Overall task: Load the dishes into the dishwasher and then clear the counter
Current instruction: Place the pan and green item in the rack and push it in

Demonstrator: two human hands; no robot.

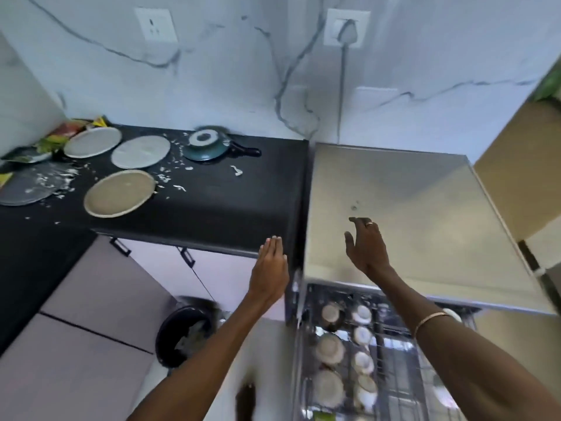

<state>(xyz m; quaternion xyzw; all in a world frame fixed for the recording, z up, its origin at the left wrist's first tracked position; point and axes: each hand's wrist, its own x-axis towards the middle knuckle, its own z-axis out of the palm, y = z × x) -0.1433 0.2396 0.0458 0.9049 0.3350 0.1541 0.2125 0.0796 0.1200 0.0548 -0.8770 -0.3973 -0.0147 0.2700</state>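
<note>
Below both open hands (315, 253), loaded dishwasher rack (349, 354).

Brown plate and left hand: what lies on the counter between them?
Head view: only bare black counter lies between the brown plate and the left hand.

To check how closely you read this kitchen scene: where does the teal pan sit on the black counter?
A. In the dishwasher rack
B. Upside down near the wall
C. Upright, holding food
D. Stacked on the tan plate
B: the teal pan lies bottom-up on the black counter close to the marble wall, its black handle pointing right, apart from the tan plate nearer the front edge.
</note>
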